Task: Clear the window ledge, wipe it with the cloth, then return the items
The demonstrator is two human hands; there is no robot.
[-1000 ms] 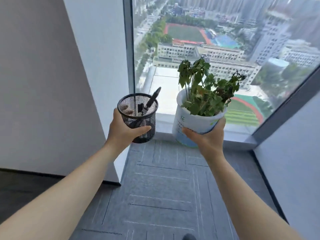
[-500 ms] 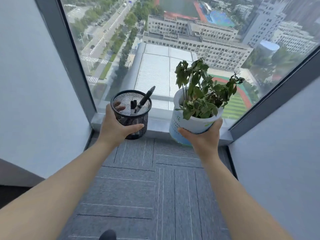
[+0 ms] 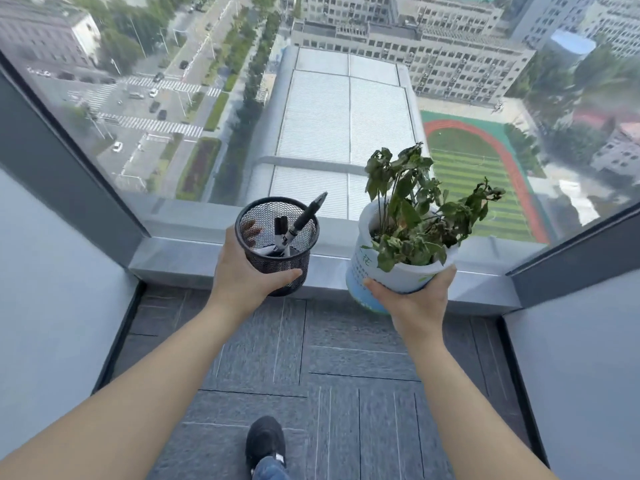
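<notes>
Now both items are up in the air, just short of the window ledge (image 3: 194,261), which looks bare. The left hand (image 3: 242,271) is wrapped round the black mesh pen holder (image 3: 277,244), thumb across the front, fingers showing through the mesh behind; that one looks light and stiff, though the pens (image 3: 294,226) inside lean loose and could tip out if it tilts. The right hand (image 3: 412,299) cups the white plant pot (image 3: 388,275) from below and in front, thumb and fingers spread round its wall. I judge it heavier with soil, smooth-sided, top-heavy with drooping leaves, so a low, wide hold suits it. No cloth shows anywhere.
</notes>
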